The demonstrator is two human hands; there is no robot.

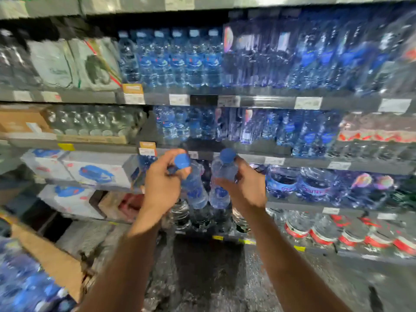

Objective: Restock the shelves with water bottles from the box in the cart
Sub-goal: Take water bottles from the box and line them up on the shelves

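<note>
While both arms reached toward the shelves (225, 101), each hand had a blue-capped water bottle. The left hand (163, 188) gripped one bottle (194, 188) by the neck, the right hand (245, 188) wrapped around another bottle (221, 183), the two just beside each other at 12 o'clock. Pretty blurry, but packed rows of blue bottles (177, 59) sat at 12, red-labelled ones (351, 235) at 3, white cartons (90, 172) at 9. The cardboard box (56, 264) was at 8 o'clock, over a grey speckled floor (202, 278).
</note>
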